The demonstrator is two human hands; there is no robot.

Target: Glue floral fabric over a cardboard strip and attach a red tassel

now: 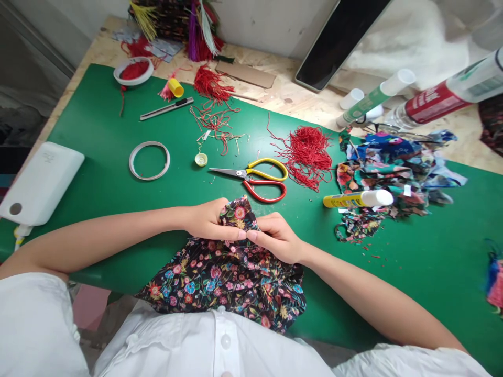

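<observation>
A black fabric with a colourful flower print point(220, 280) hangs gathered over the near edge of the table against the white shirt. My left hand point(214, 222) is closed on its upper part, thumb lying along the cloth. From the other side my right hand point(279, 238) pinches the same fabric, and the two thumb tips meet. A short end of cloth sticks up between the hands. Just beyond them lie scissors point(251, 177) with one yellow and one red handle, blades pointing left. The fingers under the cloth are hidden.
Red threads point(306, 154) lie right of the scissors, near fabric scraps point(396, 167) and a yellow glue stick point(356, 199). Leftward are a tape ring point(132, 166), a utility knife point(167, 109) and a white power bank point(43, 180). Glue bottles point(436, 102) and a dark-screened device point(334, 44) stand behind.
</observation>
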